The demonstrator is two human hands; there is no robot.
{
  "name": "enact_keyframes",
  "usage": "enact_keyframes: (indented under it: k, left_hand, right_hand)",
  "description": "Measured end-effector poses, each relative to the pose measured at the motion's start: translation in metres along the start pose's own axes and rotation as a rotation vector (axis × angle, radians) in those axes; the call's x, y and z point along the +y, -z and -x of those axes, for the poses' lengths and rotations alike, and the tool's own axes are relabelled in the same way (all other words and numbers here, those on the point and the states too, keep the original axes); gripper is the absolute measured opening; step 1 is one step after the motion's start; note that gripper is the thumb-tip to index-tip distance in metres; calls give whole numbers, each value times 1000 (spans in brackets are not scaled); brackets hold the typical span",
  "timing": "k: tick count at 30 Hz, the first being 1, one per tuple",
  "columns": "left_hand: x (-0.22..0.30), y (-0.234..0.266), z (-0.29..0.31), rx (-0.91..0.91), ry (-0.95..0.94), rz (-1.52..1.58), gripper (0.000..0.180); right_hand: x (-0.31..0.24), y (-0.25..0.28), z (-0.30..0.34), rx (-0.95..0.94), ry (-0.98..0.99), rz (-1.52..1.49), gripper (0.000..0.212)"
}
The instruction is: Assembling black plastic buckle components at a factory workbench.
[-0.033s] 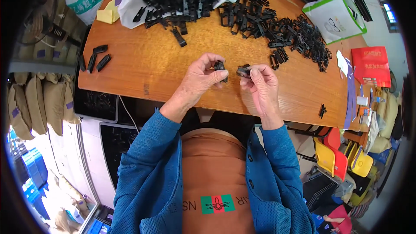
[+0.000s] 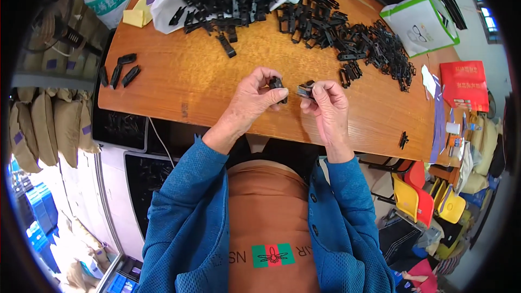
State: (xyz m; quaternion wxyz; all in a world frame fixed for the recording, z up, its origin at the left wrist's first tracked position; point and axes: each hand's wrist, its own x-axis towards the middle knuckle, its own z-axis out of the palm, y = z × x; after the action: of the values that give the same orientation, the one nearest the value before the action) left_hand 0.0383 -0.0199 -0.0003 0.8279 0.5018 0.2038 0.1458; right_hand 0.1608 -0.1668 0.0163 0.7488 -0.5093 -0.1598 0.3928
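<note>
Above the table's near edge, my left hand pinches a small black plastic part between thumb and fingers. A second black plastic part is held in the fingertips of my right hand. The two parts face each other with a narrow gap between them; fingers cover much of each. Beyond my hands, a white bag lies with its mouth toward me, and black plastic pieces spill from it. To the right of it lies a heap of black frame-like parts.
Several black parts rest at the wooden table's left end. One small black piece lies near the right front edge. Farther right are a green-edged white bag and a red packet. Dark trays stand below on the left.
</note>
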Motion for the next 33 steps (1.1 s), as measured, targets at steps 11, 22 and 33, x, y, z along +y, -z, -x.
enact_keyframes:
  k: [11,22,33]
  left_hand:
    - [-9,-6,15,62,-42,-2,31]
    - [-6,-3,16,-142,-59,-269,33]
    - [-8,-9,14,-158,-112,-363,31]
  right_hand:
    - [18,-32,7,6,369,620,7]
    - [13,-14,1,-27,294,485,5]
    - [7,1,-1,-145,207,629,6]
